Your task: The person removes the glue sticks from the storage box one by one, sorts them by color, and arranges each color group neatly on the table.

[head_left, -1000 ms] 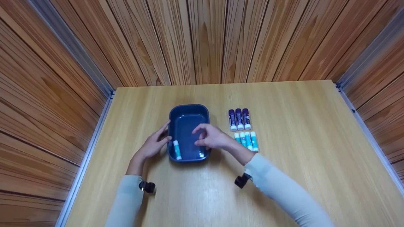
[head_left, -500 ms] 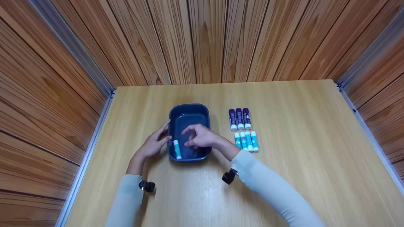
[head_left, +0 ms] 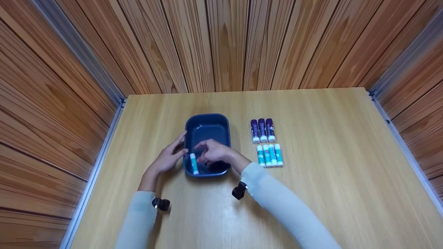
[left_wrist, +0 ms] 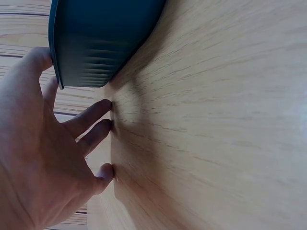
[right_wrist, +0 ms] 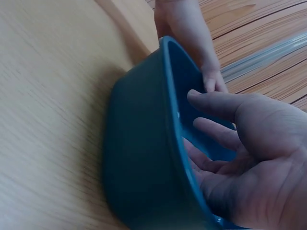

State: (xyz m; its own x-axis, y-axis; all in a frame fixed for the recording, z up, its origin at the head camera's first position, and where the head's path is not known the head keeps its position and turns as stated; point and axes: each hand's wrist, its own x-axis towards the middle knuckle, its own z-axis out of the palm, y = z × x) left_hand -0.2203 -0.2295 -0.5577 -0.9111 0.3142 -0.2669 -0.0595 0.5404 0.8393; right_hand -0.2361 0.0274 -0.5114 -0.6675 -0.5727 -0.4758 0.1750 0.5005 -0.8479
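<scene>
Head view shows your right hand point(head_left: 213, 154) reaching down into the dark blue tub point(head_left: 207, 121), which sits left of the middle of the table point(head_left: 328, 145). Its fingers are loosely spread and hold nothing. A teal glue stick point(head_left: 193, 163) lies inside the tub along its left wall, near the front corner, just beside your right fingertips point(head_left: 199, 159); whether they touch it cannot be told.

Your left hand point(head_left: 169, 157) rests outside the tub against its left wall, thumb on the rim close to the stick's cap end. In the left wrist view that hand point(left_wrist: 33, 158) has its fingers straight, with the tips down on the table point(left_wrist: 216, 120) and the thumb on the rim of the tub point(left_wrist: 96, 43). It grips nothing.

In the right wrist view your right hand point(right_wrist: 244, 158) hangs open over the tub point(right_wrist: 144, 158), fingers extended past the rim into the hollow, and the left hand point(right_wrist: 192, 38) shows at the far side.

To the right of the tub, four teal glue sticks point(head_left: 270, 155) lie side by side, and three purple glue sticks point(head_left: 263, 130) lie in a row just behind them, toward the far edge of the table.
</scene>
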